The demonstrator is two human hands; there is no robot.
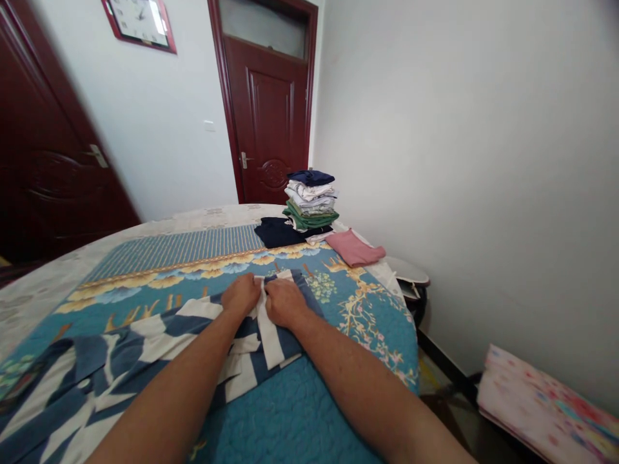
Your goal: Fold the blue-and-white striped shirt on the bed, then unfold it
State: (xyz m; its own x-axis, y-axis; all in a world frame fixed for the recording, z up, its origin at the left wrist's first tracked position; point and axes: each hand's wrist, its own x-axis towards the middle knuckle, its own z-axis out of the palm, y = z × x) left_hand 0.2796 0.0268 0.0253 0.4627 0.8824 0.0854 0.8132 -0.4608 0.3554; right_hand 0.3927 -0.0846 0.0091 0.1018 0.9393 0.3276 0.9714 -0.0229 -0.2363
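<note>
A blue and white patterned shirt (159, 341) lies lengthwise on the teal quilted cloth, its collar end toward the lower left and its other end partly folded over. My left hand (242, 293) is closed on the folded part, fingers curled over the fabric. Right beside it, my right hand (285, 301) grips the same fold, its knuckles facing up. The two hands nearly touch at the white stripe between them. My forearms cover part of the shirt's middle.
A stack of folded clothes (312, 203) stands at the table's far end. In front of it lie a dark navy garment (278, 233) and a pink folded cloth (355, 248). Beyond the table's right edge are a round stool (409, 270) and a floral-covered seat (546, 399) near the wall.
</note>
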